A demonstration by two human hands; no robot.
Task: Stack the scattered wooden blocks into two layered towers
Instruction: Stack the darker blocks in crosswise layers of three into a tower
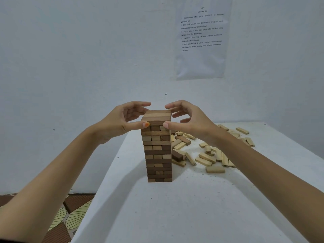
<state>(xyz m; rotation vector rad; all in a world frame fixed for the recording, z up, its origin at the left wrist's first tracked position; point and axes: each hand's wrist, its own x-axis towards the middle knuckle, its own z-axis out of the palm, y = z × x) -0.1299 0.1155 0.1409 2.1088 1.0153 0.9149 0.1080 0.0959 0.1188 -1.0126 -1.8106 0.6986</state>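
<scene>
Both hands at the top of the tower; loose blocks lie to its right.
The tower (158, 151) stands upright on the white surface (192, 211), near its left edge. The left hand (125, 121) and right hand (190, 120) flank the top layer, thumb tips touching its front face. The other fingers arch wide, clear of the wood, gripping nothing. Scattered blocks (208, 157) lie in a heap beside and behind the tower.

Dim cool light, soft shadows, wide-angle edge distortion

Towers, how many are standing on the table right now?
1: the tower stands between the left hand and right hand; loose blocks lie scattered to its right.
</scene>
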